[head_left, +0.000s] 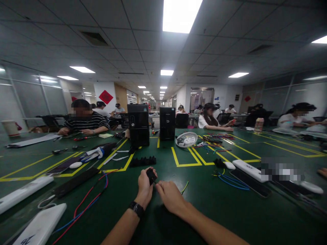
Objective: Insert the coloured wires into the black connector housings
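Observation:
My left hand (144,187), with a dark watch on its wrist, holds a small black block (151,175) up between thumb and fingers. Close beside it, my right hand (170,194) is pinched, its fingertips at the lower edge of the block. A yellow-green wire (185,187) sticks out behind the right hand and appears to run into its grip; the fingers hide the rest. Just beyond the hands, a row of black blocks (143,161) rests on the green table (163,224).
Two black computer towers (167,124) stand ahead. A white basket (186,139) and loose wires (217,143) lie right of them. Red and blue wires (89,200) curve at left; blue wires (233,182) and a phone (250,183) lie right. Several people sit around.

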### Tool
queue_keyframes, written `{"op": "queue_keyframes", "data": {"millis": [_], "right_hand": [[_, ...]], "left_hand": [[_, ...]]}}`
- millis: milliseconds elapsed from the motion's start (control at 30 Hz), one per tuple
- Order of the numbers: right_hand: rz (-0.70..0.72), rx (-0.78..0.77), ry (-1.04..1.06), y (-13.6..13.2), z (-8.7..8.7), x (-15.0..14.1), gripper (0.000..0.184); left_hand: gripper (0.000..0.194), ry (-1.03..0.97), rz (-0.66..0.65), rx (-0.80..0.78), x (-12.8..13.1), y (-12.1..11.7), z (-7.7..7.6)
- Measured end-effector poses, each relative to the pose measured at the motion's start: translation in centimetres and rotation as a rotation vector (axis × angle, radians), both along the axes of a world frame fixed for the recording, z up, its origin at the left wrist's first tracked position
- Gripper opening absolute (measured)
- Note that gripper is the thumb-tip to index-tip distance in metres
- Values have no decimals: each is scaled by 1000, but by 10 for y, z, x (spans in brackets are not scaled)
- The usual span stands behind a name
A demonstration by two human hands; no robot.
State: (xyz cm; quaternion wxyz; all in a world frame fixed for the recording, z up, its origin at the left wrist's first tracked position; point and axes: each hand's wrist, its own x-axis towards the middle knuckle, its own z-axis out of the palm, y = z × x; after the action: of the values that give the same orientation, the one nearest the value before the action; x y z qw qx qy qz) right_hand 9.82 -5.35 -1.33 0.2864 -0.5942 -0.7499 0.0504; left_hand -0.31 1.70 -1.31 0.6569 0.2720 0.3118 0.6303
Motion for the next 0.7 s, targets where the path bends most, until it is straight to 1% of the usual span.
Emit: {"op": "queue_keyframes", "data": {"millis": [67,133,200,300,367,433,533,600,633,700], "right_hand": [[-16,21,-9,-1,8,1,41],[-18,47,-12,-2,12,1,42],[-24,58,-34,-4,10,-1,42],[-47,32,-117,-6,-1,-7,39],[-54,27,-155,-6,-7,-11,38],[-55,38,-149,-6,-8,-14,38],[-59,52,-85,-6,-3,-12,39],[-48,57,-43,-8,0,-9,39],[-36,58,-30,-8,2,-8,39],[-11,57,-25,-9,1,-7,37]], "left_hand": [[19,72,14,87,-2,-1,0],[20,79,-5,128,-3,-1,1],[20,30,-37,81,-3,0,3],[18,-90,-129,-60,-2,1,9],[16,-153,-164,-108,-2,0,14],[17,-147,-136,-94,-4,-1,16],[20,-48,-67,18,-5,-2,14],[22,-19,-54,70,-4,-2,11],[22,-31,-60,71,-3,-2,10],[22,-82,-66,23,-1,-2,8]]}}
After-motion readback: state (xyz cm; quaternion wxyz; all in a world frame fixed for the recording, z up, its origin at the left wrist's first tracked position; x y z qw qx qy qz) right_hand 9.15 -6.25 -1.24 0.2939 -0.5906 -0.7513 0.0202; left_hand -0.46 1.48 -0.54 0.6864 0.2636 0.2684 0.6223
